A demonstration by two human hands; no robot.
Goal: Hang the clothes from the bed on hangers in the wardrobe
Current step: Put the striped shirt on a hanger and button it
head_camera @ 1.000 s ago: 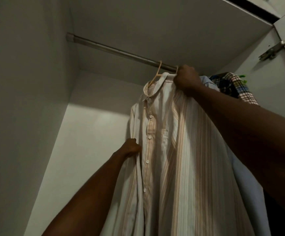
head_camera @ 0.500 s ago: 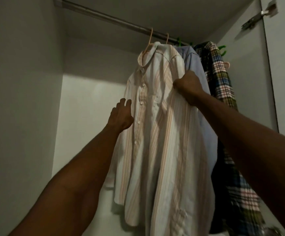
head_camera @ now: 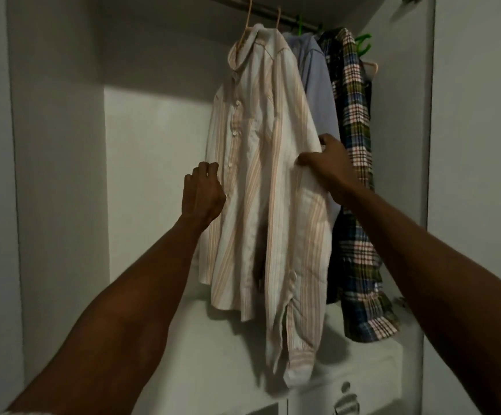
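Observation:
A cream shirt with orange stripes (head_camera: 261, 163) hangs on a pale hanger (head_camera: 244, 31) from the wardrobe rail (head_camera: 288, 17). My right hand (head_camera: 330, 163) pinches the shirt's right sleeve edge at mid height. My left hand (head_camera: 202, 193) is at the shirt's left front edge, fingers loosely curled; whether it holds fabric is unclear. Behind it to the right hang a light blue shirt (head_camera: 318, 94) and a plaid shirt (head_camera: 355, 163).
Green hangers (head_camera: 363, 46) and a pale hanger (head_camera: 372, 68) sit at the rail's right end. White wardrobe walls (head_camera: 57, 175) enclose the space, with a shelf top (head_camera: 234, 348) below the shirts and drawer fronts with handles (head_camera: 343, 405) under it.
The view has tilted down from the rail. My right hand slid from the collar down to the sleeve. My left hand let go of the front placket and rests beside it.

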